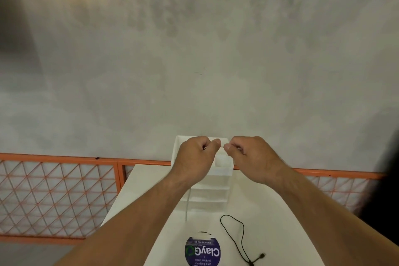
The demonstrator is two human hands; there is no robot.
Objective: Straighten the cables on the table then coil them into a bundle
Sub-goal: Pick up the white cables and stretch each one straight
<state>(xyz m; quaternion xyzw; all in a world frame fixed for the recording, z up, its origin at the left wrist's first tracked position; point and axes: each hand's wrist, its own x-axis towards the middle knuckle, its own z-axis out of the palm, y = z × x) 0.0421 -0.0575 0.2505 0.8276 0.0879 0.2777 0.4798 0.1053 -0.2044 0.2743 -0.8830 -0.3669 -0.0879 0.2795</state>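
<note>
Two hands are raised side by side above the far end of the tabletop (pixel 151 179), thumbs almost meeting: the left hand (pixel 195 155) and the right hand (pixel 248 155) each have a grip pressed together, pinching a thin white cable (pixel 187 205) that is hard to make out between them; a pale strand hangs straight down from under the left hand to the tabletop. Behind the hands stands a white tiered plastic organiser (pixel 216 192). The second cable, a black cord (pixel 235 233), lies loose and wavy nearer the person, on the right-hand side, its long axis running towards them and ending in a small plug. A round blue-labelled lid (pixel 203 250) sits just left of it. The right hand looks better placed for it.
</note>
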